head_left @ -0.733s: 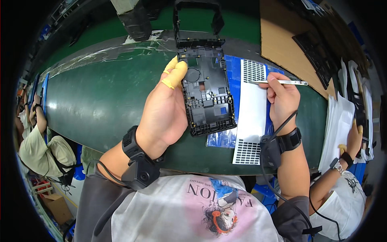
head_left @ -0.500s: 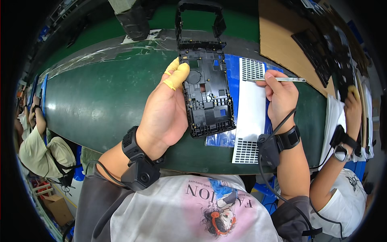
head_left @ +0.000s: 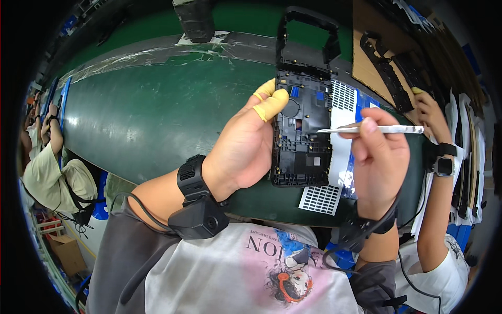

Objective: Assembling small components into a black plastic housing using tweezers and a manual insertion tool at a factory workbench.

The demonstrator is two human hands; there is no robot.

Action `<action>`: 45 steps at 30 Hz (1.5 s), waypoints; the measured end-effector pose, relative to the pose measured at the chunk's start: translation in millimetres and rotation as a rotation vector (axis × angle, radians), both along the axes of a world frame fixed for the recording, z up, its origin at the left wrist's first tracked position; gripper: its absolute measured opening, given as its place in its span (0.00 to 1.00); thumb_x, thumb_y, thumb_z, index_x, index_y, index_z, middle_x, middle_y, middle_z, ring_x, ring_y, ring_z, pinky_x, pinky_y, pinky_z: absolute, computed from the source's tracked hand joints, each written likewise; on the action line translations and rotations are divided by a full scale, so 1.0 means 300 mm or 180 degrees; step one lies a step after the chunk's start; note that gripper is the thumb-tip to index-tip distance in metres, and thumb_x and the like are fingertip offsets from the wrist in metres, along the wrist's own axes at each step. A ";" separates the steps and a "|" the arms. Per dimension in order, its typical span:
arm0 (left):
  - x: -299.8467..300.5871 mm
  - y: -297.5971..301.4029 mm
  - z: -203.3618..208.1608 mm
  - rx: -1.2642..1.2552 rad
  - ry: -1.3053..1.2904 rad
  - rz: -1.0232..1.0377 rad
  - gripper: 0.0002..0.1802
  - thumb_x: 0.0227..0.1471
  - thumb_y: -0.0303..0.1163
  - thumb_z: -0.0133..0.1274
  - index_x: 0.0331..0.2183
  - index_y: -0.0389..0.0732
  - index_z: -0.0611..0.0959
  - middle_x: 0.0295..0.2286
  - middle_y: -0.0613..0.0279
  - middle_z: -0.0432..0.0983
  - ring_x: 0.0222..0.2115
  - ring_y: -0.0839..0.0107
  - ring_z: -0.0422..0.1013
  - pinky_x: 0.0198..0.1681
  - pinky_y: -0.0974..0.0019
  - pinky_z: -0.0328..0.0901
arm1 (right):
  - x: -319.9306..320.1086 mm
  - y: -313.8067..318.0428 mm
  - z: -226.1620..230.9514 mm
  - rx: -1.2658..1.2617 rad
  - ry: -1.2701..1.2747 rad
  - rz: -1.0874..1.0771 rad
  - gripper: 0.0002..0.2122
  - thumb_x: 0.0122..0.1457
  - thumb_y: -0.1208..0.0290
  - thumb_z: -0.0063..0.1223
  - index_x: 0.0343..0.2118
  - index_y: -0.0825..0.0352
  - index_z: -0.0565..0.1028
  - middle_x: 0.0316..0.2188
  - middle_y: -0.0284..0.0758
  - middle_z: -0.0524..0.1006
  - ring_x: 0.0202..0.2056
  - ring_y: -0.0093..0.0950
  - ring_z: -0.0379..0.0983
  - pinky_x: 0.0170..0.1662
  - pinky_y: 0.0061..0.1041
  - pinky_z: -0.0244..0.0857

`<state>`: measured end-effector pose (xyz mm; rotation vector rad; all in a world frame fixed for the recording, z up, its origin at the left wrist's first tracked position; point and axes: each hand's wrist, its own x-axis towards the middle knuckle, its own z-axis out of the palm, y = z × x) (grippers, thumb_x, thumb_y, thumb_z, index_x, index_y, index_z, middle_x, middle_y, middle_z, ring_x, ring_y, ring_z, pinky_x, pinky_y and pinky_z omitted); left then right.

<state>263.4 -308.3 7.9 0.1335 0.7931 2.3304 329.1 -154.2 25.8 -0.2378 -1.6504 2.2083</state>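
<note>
Currently, left hand: clamped on frame along its left long edge, with thumb over the face and fingers going behind.
Finger cots: yellow, worn on thumb and finger of the left hand, right at the clamp.
Frame: in the left grip, held over table; black, open loop at the far end, ribbed panel alongside and below the thumb.
Right hand: pinched together on tweezers, just right of frame.
Tweezers: pointing left out of the right grip, reaching over mid-panel. Cannot tell if touching the face or nipping anything; too fine to see.
Sheet: white, black label grids at both ends; between the two grips, partly hidden behind frame.
Blue film: under sheet, showing beside and beyond the right grip.
Cardboard: farther out than the right grip, with black parts on top.
Co-worker's hand: right of the right grip and farther out, next to black parts.
Wrist camera: black, strapped below the left grip.
</note>
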 end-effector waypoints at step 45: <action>0.011 0.010 -0.019 -0.0490 0.0338 -0.0122 0.27 0.38 0.17 0.43 0.45 0.37 0.61 0.38 0.55 0.66 0.37 0.69 0.67 0.40 0.66 0.64 | -0.002 -0.050 -0.057 -0.0082 -0.0030 -0.0220 0.06 0.48 0.79 0.49 0.31 0.72 0.69 0.19 0.33 0.71 0.17 0.12 0.59 0.20 0.09 0.51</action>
